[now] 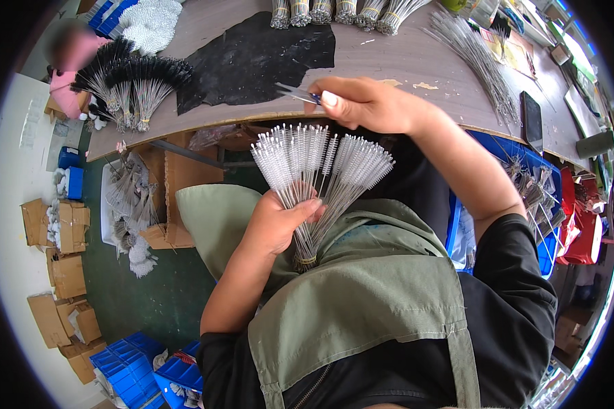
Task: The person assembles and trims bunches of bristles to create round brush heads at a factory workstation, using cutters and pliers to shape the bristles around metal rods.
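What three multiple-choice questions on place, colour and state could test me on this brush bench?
1. Where are the black-bristled brushes?
A. far left of the tabletop
B. in the lap
C. on the floor

2. What colour are the bristles of the brush bundle in the left hand?
A. red
B. white
C. green

3. How is that bundle held?
A. lying loose
B. hanging from a hook
C. fanned out, stems gripped

Answers: 1 A, they lie at the wooden table's left end. 2 B, the fanned tips are white. 3 C, the left hand closes round the wire stems, while the right hand pinches small scissors above.
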Demonstrator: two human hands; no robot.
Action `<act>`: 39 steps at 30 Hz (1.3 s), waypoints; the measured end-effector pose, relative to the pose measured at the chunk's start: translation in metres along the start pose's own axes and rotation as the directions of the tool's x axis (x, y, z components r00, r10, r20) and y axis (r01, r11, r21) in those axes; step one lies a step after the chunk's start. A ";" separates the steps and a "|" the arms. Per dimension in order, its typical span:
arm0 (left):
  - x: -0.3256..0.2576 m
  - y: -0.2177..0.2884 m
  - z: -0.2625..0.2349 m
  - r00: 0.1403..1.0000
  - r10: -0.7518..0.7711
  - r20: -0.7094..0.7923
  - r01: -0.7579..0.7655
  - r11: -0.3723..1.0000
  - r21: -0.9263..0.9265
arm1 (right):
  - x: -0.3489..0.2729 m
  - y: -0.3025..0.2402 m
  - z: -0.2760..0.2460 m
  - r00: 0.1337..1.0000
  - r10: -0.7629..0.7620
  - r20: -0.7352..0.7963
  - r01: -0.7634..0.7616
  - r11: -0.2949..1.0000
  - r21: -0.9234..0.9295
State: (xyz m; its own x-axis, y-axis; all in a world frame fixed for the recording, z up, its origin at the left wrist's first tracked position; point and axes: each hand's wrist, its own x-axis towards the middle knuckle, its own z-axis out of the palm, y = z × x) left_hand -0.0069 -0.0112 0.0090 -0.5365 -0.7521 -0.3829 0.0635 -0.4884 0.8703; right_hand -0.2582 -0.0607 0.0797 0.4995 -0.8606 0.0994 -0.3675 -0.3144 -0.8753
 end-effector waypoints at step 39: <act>-0.007 -0.010 -0.014 0.976 0.134 -0.169 -0.148 0.987 -0.069 | 0.020 0.040 0.039 0.991 0.129 0.023 -0.127 0.903 0.410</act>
State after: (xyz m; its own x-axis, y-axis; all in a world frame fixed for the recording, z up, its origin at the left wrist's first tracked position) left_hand 0.0075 -0.0070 -0.0017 -0.3726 -0.8748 -0.3095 0.2000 -0.4014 0.8938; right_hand -0.2328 -0.0748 0.0280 0.4660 -0.8844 -0.0254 -0.0734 -0.0100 -0.9973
